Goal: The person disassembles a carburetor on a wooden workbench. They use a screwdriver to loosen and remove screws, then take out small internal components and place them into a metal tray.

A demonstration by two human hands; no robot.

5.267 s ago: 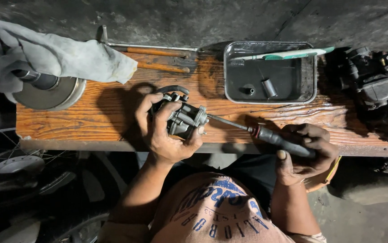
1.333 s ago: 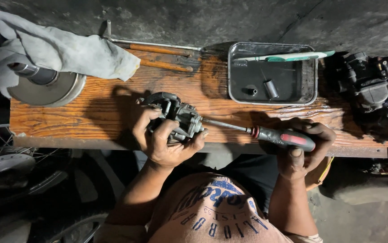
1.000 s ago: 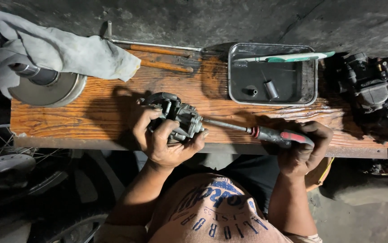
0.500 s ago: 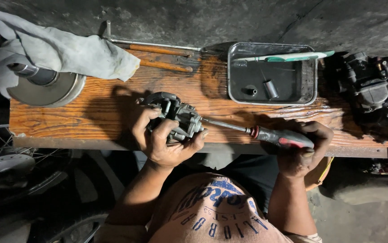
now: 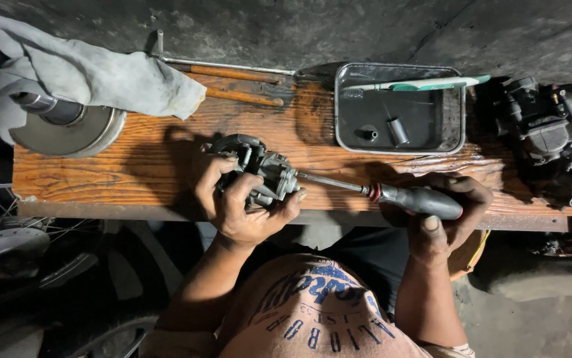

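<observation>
The left hand [image 5: 236,209] grips the carburetor [image 5: 259,174] on the desk [image 5: 133,179]; the right hand [image 5: 445,212] clasps a screwdriver [image 5: 392,194] seated in it, disassembly apparently unfinished.

Single view, head-worn. Looks steeply down over the person's chest onto the wooden surface [image 5: 133,179], which runs across mid-frame. Close range: both hands within reach below centre, dark wall at top, floor along the bottom edge.

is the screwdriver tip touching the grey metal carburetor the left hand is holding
Touching. The head view shows the black-handled screwdriver, held by the right hand, with its shaft running straight into the side of the grey metal carburetor gripped by the left hand, no gap.
</observation>
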